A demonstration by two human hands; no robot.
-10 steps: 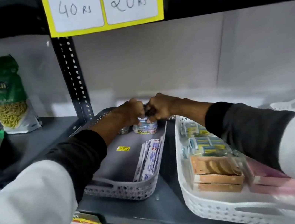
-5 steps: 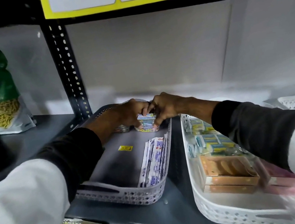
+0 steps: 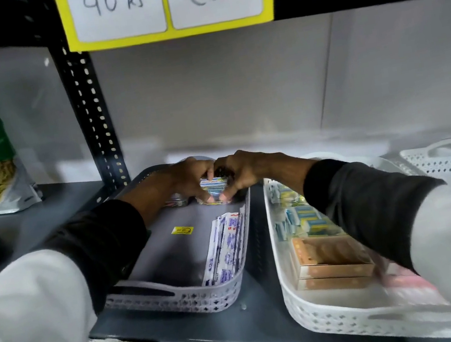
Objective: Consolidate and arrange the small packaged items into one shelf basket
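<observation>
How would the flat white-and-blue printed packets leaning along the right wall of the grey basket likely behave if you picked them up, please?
The flat white-and-blue printed packets look thin, so probably light and floppy. They lean on edge against the grey perforated plastic basket's wall, so they would likely topple flat if nudged. Their glossy wrappers may slide apart.

Grey basket floor: mostly bare.
Its right wall: sachets lean there.
White basket: packed with boxes.
</observation>
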